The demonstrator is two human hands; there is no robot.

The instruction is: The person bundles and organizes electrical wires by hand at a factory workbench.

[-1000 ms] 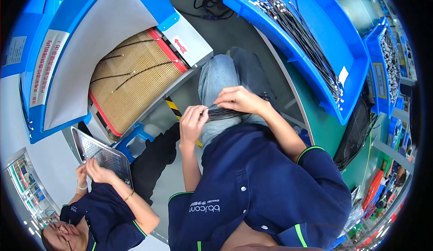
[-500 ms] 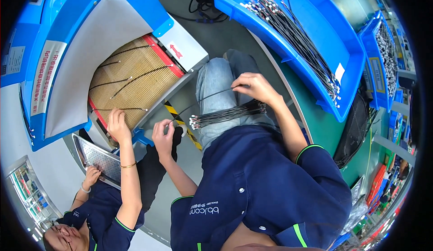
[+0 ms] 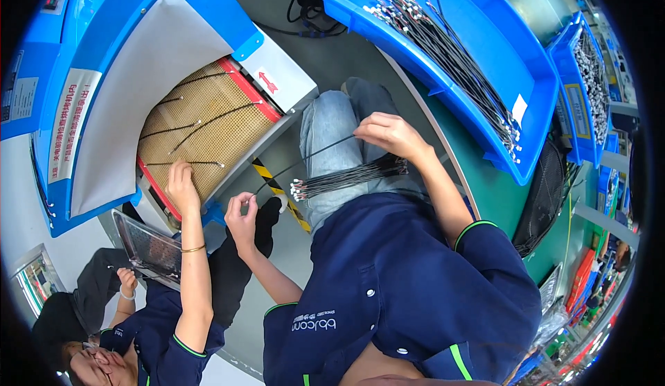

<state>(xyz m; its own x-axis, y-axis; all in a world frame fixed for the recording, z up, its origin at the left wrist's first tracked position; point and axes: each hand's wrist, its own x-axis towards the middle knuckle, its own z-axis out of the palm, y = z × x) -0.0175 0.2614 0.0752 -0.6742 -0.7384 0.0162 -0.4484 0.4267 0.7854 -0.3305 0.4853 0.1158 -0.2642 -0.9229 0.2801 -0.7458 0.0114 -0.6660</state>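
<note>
A thin black cable slants across the front of my jeans, stretched between my two hands. At its lower left end, my left hand pinches it between thumb and fingers. My right hand grips its upper end with the fingertips; the cable's ends are hidden or too small to make out. Across my thighs, below the stretched cable, lies a bundle of black cables with small white connectors at its left end.
Left of me, a blue machine has a mesh conveyor belt carrying several cables. A co-worker's hand reaches onto it, near a metal tray. At right, a blue bin of cables stands on a green table.
My left hand has moved slightly left and down, still pinching the cable; my right hand has barely moved. The co-worker's other hand has left the metal tray, which now sits at a different tilt.
</note>
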